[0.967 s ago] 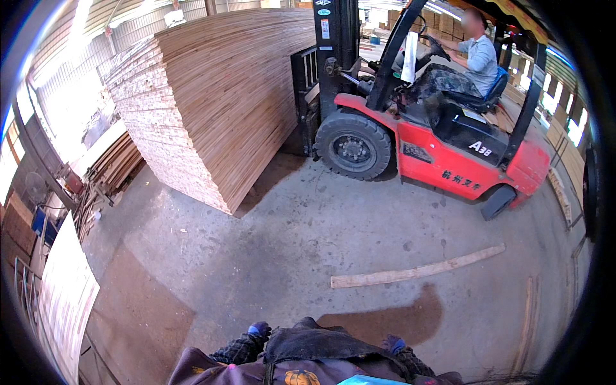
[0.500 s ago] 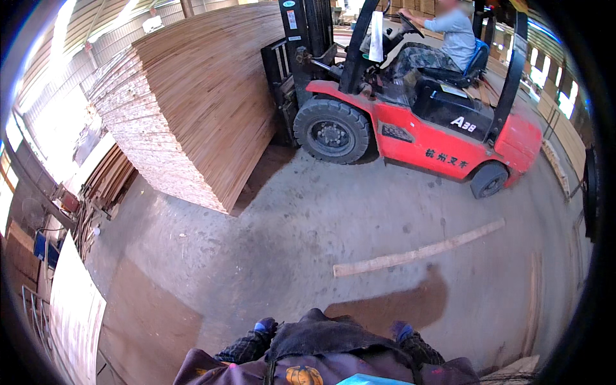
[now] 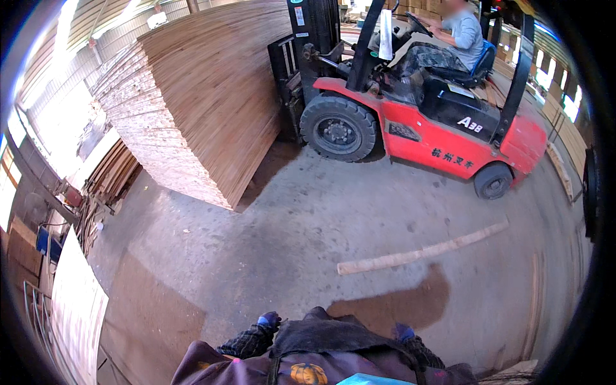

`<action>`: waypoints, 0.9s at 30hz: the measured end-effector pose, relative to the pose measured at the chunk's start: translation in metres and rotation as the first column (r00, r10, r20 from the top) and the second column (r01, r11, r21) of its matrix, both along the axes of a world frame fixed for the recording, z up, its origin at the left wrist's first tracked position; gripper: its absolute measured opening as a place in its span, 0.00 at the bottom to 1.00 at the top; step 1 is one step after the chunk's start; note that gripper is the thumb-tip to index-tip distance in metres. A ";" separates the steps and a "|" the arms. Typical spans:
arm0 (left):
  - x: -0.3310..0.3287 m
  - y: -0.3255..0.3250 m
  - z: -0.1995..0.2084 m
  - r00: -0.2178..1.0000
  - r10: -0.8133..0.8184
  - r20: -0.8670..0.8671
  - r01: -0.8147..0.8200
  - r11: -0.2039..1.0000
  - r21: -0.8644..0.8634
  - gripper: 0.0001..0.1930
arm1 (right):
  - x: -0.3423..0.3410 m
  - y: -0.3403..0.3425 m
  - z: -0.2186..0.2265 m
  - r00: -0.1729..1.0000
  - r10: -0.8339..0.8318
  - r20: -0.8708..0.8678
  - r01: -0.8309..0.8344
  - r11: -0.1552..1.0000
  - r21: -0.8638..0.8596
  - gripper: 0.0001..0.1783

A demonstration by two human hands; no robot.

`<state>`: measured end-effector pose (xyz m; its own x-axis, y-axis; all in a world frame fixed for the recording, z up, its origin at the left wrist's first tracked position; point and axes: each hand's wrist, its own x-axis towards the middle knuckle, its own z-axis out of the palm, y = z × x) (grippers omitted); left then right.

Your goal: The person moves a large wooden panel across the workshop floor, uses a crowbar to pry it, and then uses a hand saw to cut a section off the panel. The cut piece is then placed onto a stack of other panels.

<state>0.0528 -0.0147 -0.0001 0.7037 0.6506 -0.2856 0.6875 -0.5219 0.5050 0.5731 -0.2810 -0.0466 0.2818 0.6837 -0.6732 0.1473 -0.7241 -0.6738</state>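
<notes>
Rear wheel (image 3: 494, 181) of forklift (image 3: 427, 138) straighter than a second ago, steering likely eased; left hand (image 3: 269, 319), right hand (image 3: 403, 332) flank dark cloth (image 3: 333, 337), grips indiscernible.

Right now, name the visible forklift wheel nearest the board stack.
The front wheel, just behind the mast; it looks larger than the rear wheel, which sits at the far end of the forklift.

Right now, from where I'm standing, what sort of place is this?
Probably a timber yard or woodworking warehouse: a red forklift with someone in its seat stands at a big stack of wooden boards, and a loose plank lies on the floor.
</notes>
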 end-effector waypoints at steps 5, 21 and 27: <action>0.043 0.015 0.001 0.995 -0.020 -0.102 0.012 0.997 -0.081 0.16 | 0.060 -0.030 -0.048 0.785 -0.487 -0.383 0.427 0.873 -0.235 0.21; 0.015 -0.008 -0.021 0.980 0.182 0.078 -0.178 0.983 -0.050 0.13 | 0.020 -0.013 -0.044 0.721 -0.524 -0.454 0.530 0.839 -0.125 0.14; 0.027 -0.012 -0.017 0.982 0.187 -0.012 -0.187 0.974 -0.127 0.18 | 0.020 -0.014 -0.027 0.583 -0.572 -0.577 0.683 0.729 -0.033 0.11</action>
